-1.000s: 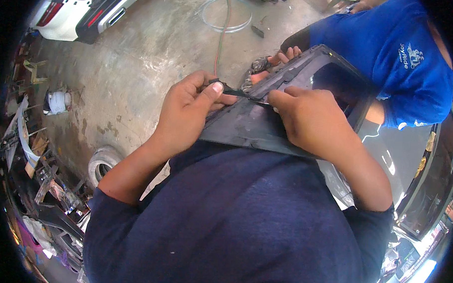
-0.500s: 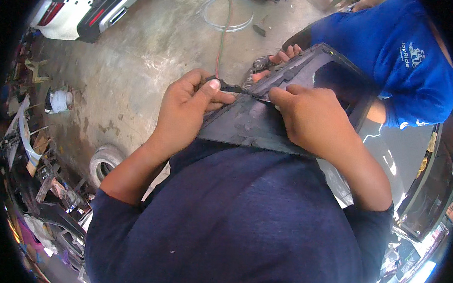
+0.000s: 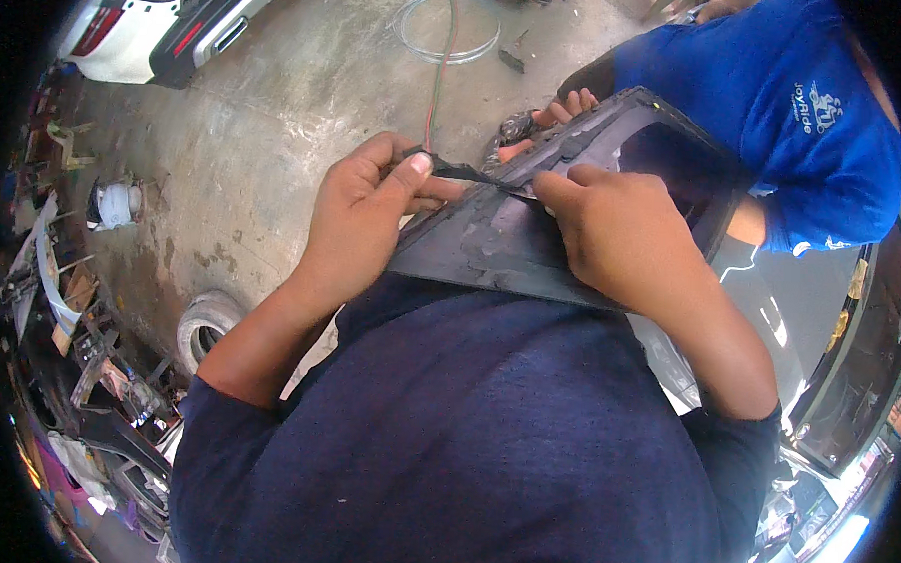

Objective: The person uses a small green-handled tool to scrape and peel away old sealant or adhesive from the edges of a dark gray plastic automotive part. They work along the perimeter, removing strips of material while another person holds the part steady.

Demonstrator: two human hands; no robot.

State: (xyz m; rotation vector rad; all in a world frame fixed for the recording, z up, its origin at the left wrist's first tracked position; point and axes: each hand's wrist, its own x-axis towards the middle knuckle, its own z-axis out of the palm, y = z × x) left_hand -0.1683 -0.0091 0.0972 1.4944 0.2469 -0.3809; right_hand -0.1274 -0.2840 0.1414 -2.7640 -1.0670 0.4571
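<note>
A dark, tapered glass panel (image 3: 461, 254) with a wide black border is tilted against my front, its border smeared with grey-black residue. My left hand (image 3: 359, 214) pinches the end of a black rubbery strip (image 3: 461, 173) between thumb and fingers, stretched over the panel's left edge. My right hand (image 3: 626, 228) is closed on a thin blade (image 3: 525, 197); its tip meets the strip at the panel, and its handle is hidden in my fist. Beyond the panel's far edge is a co-worker's hand (image 3: 574, 107), and the co-worker's other arm passes behind its right side.
The co-worker in a blue shirt (image 3: 715, 82) stands close at the right. A thin hose (image 3: 443, 73) crosses a wire coil (image 3: 410, 32) on the concrete floor. A tyre (image 3: 206, 323) lies at the left near piled scrap (image 3: 91, 358). A white vehicle (image 3: 121, 47) is at upper left.
My left hand has shifted slightly left, drawing the strip along. The right hand and panel have barely moved.
</note>
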